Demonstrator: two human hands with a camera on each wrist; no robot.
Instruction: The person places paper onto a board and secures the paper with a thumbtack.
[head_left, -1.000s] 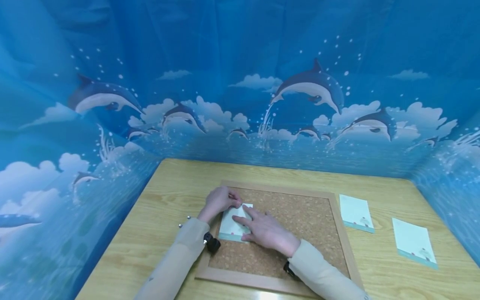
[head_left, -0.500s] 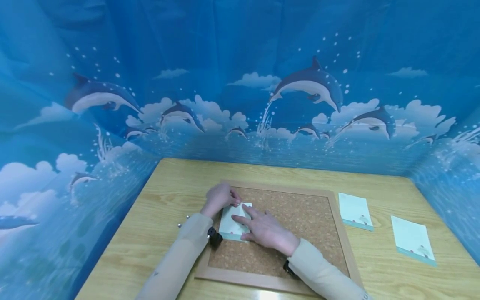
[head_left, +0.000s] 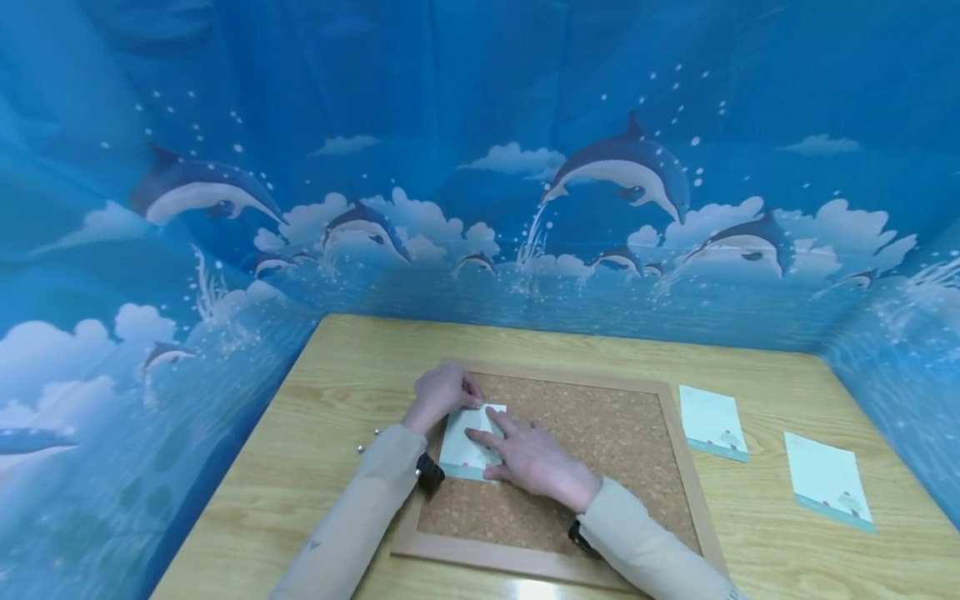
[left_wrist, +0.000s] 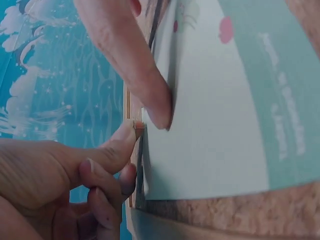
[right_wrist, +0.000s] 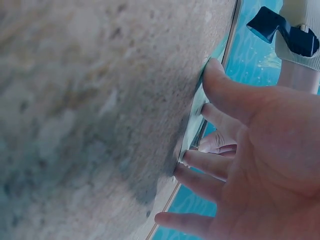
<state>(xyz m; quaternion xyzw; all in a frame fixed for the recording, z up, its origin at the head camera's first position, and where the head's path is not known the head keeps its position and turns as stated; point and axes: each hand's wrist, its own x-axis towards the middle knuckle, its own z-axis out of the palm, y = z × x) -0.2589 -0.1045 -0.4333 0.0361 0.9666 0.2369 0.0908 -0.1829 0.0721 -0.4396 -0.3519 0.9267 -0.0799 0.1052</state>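
A pale green sheet of note paper lies on the left part of a framed corkboard. At the sheet's top edge my left hand pinches a small pushpin between thumb and finger; the pin is mostly hidden by the fingertips. My right hand rests on the sheet with its fingers spread. In the left wrist view, a fingertip of the right hand presses the paper close to the pin. The right wrist view shows the right thumb and several fingertips along the sheet.
Two similar note sheets, one nearer and one farther right, lie on the wooden table right of the board. Two small silver pins sit left of it, beside the left sleeve. A blue dolphin-print curtain surrounds the table.
My left wrist has shifted slightly to the right, while its fingers stay at the sheet's top edge. The right hand and the sheet look unmoved.
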